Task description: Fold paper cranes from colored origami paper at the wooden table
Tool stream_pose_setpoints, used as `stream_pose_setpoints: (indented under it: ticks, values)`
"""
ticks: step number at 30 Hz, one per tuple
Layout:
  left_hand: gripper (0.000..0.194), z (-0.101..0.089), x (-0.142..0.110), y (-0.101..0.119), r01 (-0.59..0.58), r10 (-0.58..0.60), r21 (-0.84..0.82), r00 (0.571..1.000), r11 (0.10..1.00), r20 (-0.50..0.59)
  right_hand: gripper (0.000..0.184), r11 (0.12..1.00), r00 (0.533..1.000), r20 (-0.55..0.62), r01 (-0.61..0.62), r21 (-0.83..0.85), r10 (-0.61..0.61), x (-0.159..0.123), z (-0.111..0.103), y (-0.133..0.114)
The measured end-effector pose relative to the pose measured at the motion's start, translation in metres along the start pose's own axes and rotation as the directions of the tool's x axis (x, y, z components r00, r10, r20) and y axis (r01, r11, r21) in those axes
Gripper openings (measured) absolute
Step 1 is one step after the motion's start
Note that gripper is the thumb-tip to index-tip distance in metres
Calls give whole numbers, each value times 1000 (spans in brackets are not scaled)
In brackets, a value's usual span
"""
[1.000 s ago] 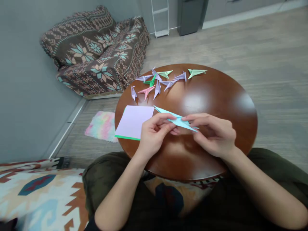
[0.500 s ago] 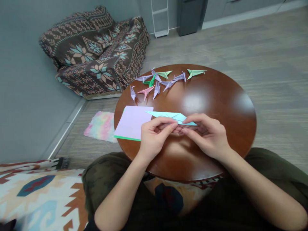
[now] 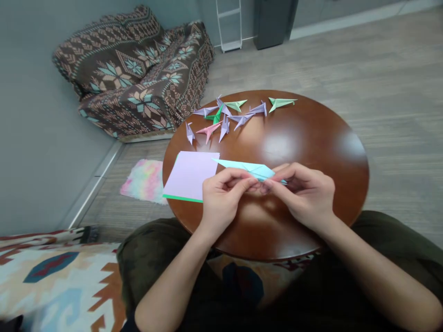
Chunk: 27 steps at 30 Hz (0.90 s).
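Okay, my left hand (image 3: 223, 203) and right hand (image 3: 304, 198) have drawn in, fingers (image 3: 242, 179) pinching the pale blue folded paper (image 3: 242, 166), now level, its tip reaching past the left fingers toward the lilac sheet (image 3: 190, 176).

Six lavender origami birds (image 3: 242, 120); two pale green origami birds (image 3: 281, 103); one green origami bird (image 3: 215, 115); one pink origami bird (image 3: 208, 131); one pale blue folded paper (image 3: 247, 166); one lavender paper sheet (image 3: 188, 177); one left hand (image 3: 223, 198); one right hand (image 3: 301, 198).

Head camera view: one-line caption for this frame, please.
Left hand and right hand hold folded pale blue paper over a round wooden table, near a lilac sheet.
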<state>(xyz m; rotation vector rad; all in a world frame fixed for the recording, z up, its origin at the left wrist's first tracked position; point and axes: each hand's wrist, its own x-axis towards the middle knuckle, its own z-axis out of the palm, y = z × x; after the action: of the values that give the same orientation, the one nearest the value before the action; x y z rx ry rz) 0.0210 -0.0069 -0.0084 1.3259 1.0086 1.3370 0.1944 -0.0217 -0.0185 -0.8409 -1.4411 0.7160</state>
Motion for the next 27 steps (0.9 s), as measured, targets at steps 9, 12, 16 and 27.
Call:
stream_pose_setpoints:
  ticks: [9, 12, 16, 27]
  values:
    - [21, 7, -5, 8, 39, -38, -64, 999, 997, 8, 14, 1000, 999, -47, 7, -25, -8, -1, 3, -3]
    - [20, 7, -5, 9, 28, -28, -64, 1000, 998, 9, 16, 1000, 998, -54, 20, -13, -21, -1, 3, -4]
    - [18, 7, -5, 10, 1, 0, -53, 1000, 999, 8, 15, 1000, 998, -56, 17, -22, -18, -1, 3, -4]
    - [19, 5, -3, 6, 33, -31, -41, 999, 999, 41, 13, 1000, 999, -38, 6, 4, -6, 0, 1, 0]
